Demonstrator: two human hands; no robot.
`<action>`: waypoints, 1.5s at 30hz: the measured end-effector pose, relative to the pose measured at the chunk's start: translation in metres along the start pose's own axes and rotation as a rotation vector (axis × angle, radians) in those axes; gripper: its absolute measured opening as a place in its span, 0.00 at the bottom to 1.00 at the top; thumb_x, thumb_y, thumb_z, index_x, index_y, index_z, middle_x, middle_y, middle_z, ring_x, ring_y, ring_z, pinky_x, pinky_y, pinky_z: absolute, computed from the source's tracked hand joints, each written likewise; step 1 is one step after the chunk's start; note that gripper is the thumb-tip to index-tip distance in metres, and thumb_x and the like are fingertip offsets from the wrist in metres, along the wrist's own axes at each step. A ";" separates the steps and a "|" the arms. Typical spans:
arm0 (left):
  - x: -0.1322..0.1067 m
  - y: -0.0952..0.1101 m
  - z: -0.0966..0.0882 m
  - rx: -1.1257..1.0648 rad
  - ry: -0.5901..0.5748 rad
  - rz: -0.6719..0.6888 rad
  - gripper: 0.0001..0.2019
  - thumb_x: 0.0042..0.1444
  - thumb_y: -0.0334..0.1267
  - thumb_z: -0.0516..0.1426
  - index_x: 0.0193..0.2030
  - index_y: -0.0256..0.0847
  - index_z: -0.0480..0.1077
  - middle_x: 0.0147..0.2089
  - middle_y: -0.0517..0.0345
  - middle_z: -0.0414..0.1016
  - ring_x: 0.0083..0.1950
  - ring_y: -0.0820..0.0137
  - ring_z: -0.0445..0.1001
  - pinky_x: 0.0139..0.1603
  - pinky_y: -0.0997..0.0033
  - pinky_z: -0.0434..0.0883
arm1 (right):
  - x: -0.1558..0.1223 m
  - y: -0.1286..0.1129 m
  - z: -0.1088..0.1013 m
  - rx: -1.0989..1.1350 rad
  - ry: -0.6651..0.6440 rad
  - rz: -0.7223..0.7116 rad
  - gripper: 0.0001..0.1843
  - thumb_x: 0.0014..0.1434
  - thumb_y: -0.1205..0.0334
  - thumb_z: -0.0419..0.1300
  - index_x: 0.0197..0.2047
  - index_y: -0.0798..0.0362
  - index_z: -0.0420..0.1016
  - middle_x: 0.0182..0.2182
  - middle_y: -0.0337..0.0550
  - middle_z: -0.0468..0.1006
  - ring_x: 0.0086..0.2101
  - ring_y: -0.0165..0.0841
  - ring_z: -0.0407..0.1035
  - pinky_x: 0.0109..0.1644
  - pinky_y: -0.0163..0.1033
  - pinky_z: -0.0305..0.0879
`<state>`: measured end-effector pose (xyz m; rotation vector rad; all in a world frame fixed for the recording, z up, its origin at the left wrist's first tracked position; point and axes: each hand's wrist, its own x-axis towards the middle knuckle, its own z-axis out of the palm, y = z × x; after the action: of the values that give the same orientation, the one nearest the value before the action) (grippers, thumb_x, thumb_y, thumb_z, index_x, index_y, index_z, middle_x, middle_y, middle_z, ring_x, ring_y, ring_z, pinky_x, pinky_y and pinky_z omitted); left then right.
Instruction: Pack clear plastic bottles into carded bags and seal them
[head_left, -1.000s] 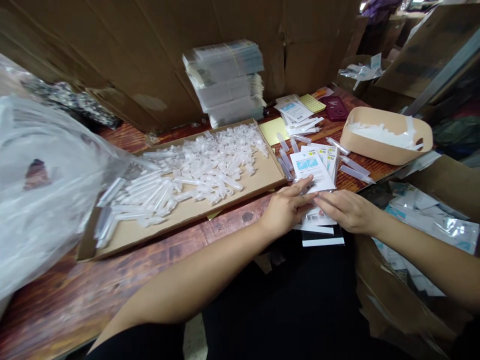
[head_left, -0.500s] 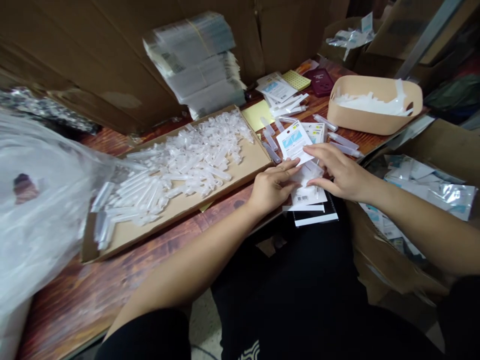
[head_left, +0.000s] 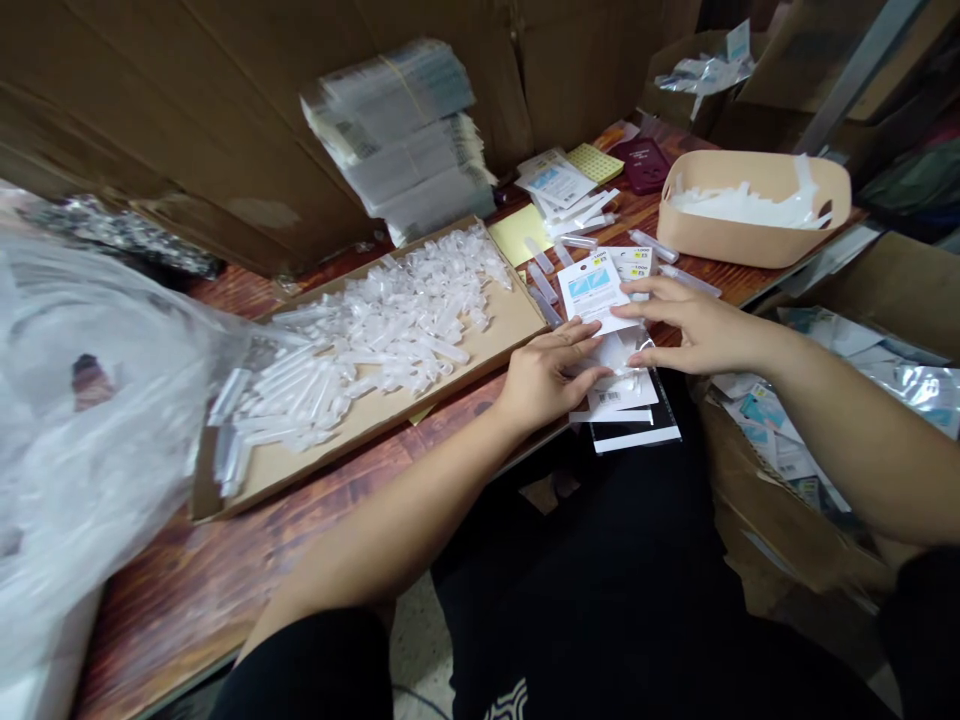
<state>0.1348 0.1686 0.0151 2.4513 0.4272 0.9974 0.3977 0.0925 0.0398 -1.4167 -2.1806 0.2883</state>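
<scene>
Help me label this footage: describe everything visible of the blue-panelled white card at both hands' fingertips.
The white card, seemingly stiff paper, lies slightly skewed, printed side up, overlapping similar cards. It shows two blue panels, small print, a yellow mark at upper right and a dark hole near the top. Fingertips of the left hand touch its lower edge; the right hand reaches its right edge.

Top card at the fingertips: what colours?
The card is white with light-blue pictures and a little yellow near its top; best seen in the head view.
</scene>
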 end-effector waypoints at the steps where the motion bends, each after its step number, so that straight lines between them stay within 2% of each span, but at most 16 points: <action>1: 0.000 0.000 0.001 -0.005 0.008 0.000 0.15 0.61 0.42 0.66 0.52 0.38 0.81 0.59 0.44 0.81 0.63 0.57 0.79 0.69 0.51 0.74 | -0.001 0.001 0.001 0.016 -0.018 0.011 0.32 0.60 0.45 0.70 0.66 0.42 0.76 0.70 0.51 0.67 0.66 0.52 0.66 0.70 0.64 0.65; 3: 0.001 0.001 0.003 -0.011 0.013 -0.001 0.14 0.63 0.41 0.65 0.52 0.38 0.81 0.59 0.43 0.81 0.63 0.57 0.79 0.70 0.51 0.74 | -0.002 0.002 0.002 0.028 -0.020 0.024 0.33 0.60 0.46 0.70 0.67 0.43 0.75 0.71 0.51 0.66 0.67 0.52 0.65 0.70 0.64 0.65; 6: 0.004 0.003 0.007 0.011 0.013 -0.031 0.11 0.64 0.39 0.64 0.51 0.40 0.82 0.58 0.47 0.82 0.62 0.59 0.80 0.68 0.51 0.76 | -0.002 -0.004 0.007 0.020 0.062 0.025 0.29 0.60 0.51 0.70 0.64 0.46 0.78 0.69 0.52 0.70 0.65 0.50 0.69 0.69 0.62 0.67; 10: 0.009 0.006 0.014 0.078 0.057 -0.060 0.08 0.65 0.34 0.62 0.47 0.43 0.83 0.54 0.52 0.85 0.55 0.62 0.84 0.62 0.55 0.81 | 0.002 -0.018 0.019 -0.034 0.261 -0.016 0.16 0.63 0.56 0.67 0.53 0.50 0.84 0.57 0.52 0.82 0.54 0.46 0.79 0.62 0.59 0.74; 13: 0.013 0.009 0.015 0.115 0.096 -0.043 0.07 0.63 0.29 0.62 0.40 0.42 0.82 0.49 0.53 0.87 0.49 0.65 0.86 0.53 0.62 0.84 | 0.005 -0.028 0.029 -0.104 0.463 -0.092 0.07 0.65 0.62 0.65 0.43 0.50 0.85 0.46 0.49 0.87 0.45 0.43 0.82 0.53 0.55 0.79; 18: 0.025 0.026 0.000 0.163 0.117 -0.058 0.09 0.62 0.24 0.58 0.36 0.40 0.76 0.44 0.53 0.85 0.47 0.69 0.84 0.48 0.70 0.81 | 0.007 -0.052 0.024 -0.091 0.638 -0.158 0.08 0.64 0.68 0.65 0.40 0.47 0.84 0.41 0.45 0.87 0.39 0.42 0.83 0.46 0.53 0.80; 21: 0.034 0.040 -0.021 0.248 0.188 -0.067 0.08 0.63 0.28 0.58 0.46 0.39 0.75 0.50 0.48 0.82 0.54 0.66 0.81 0.56 0.65 0.79 | 0.015 -0.071 0.008 -0.066 0.702 -0.159 0.10 0.62 0.69 0.67 0.41 0.44 0.84 0.42 0.44 0.87 0.40 0.43 0.82 0.48 0.55 0.79; 24: 0.034 0.047 -0.050 0.354 0.215 -0.067 0.22 0.62 0.29 0.58 0.63 0.38 0.70 0.65 0.43 0.75 0.70 0.59 0.71 0.70 0.55 0.71 | 0.039 -0.087 0.003 0.019 0.724 -0.213 0.09 0.62 0.69 0.66 0.40 0.44 0.84 0.42 0.43 0.87 0.42 0.43 0.82 0.50 0.54 0.79; 26: 0.029 0.043 -0.071 0.374 0.152 -0.088 0.24 0.62 0.29 0.57 0.65 0.38 0.70 0.69 0.45 0.72 0.74 0.56 0.67 0.73 0.50 0.68 | 0.062 -0.094 0.011 0.125 0.717 -0.229 0.06 0.63 0.67 0.66 0.37 0.45 0.84 0.40 0.43 0.87 0.41 0.41 0.82 0.50 0.52 0.79; 29: 0.017 0.026 -0.098 0.368 0.069 -0.171 0.21 0.64 0.30 0.56 0.62 0.41 0.76 0.64 0.49 0.78 0.67 0.56 0.75 0.69 0.52 0.73 | 0.103 -0.097 0.038 0.314 0.646 -0.141 0.07 0.62 0.64 0.64 0.34 0.48 0.83 0.38 0.44 0.86 0.41 0.39 0.81 0.52 0.50 0.78; 32: 0.006 0.007 -0.111 0.422 0.072 -0.344 0.17 0.62 0.30 0.58 0.54 0.45 0.82 0.52 0.52 0.86 0.53 0.57 0.85 0.55 0.59 0.81 | 0.136 -0.095 0.061 0.478 0.417 -0.007 0.04 0.58 0.64 0.65 0.32 0.51 0.82 0.37 0.45 0.85 0.41 0.38 0.80 0.51 0.47 0.77; 34: -0.001 -0.005 -0.113 0.448 0.088 -0.441 0.14 0.60 0.30 0.61 0.49 0.45 0.84 0.45 0.52 0.87 0.47 0.55 0.86 0.49 0.60 0.82 | 0.148 -0.089 0.062 0.510 0.276 0.022 0.05 0.53 0.62 0.69 0.35 0.52 0.82 0.36 0.45 0.84 0.36 0.36 0.78 0.45 0.44 0.77; 37: -0.012 -0.015 -0.107 0.411 0.169 -0.456 0.15 0.56 0.27 0.62 0.46 0.46 0.85 0.45 0.55 0.87 0.48 0.55 0.86 0.51 0.58 0.83 | 0.147 -0.072 0.046 0.308 0.251 0.046 0.14 0.51 0.61 0.69 0.42 0.52 0.79 0.43 0.47 0.80 0.31 0.32 0.72 0.37 0.41 0.72; 40: -0.018 -0.017 -0.095 0.365 0.214 -0.422 0.18 0.56 0.22 0.60 0.45 0.48 0.84 0.48 0.60 0.87 0.52 0.59 0.85 0.57 0.60 0.81 | 0.130 -0.053 0.033 -0.076 0.111 0.034 0.10 0.50 0.66 0.65 0.38 0.50 0.74 0.40 0.46 0.78 0.35 0.36 0.71 0.38 0.42 0.68; 43: -0.018 -0.011 -0.082 0.352 0.145 -0.455 0.18 0.57 0.20 0.59 0.44 0.46 0.84 0.51 0.56 0.86 0.56 0.60 0.84 0.61 0.60 0.80 | 0.112 -0.042 0.040 -0.242 -0.074 0.011 0.08 0.50 0.63 0.66 0.35 0.49 0.74 0.33 0.44 0.77 0.37 0.41 0.72 0.39 0.44 0.69; 45: -0.017 -0.005 -0.079 0.327 0.065 -0.477 0.17 0.59 0.20 0.58 0.45 0.43 0.83 0.53 0.52 0.85 0.59 0.60 0.82 0.65 0.57 0.77 | 0.106 -0.039 0.049 -0.256 -0.074 0.024 0.12 0.52 0.59 0.67 0.41 0.49 0.77 0.36 0.46 0.79 0.39 0.44 0.73 0.41 0.46 0.71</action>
<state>0.0661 0.1885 0.0526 2.4099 1.2135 0.8499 0.3076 0.1754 0.0477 -1.5918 -2.3281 0.0720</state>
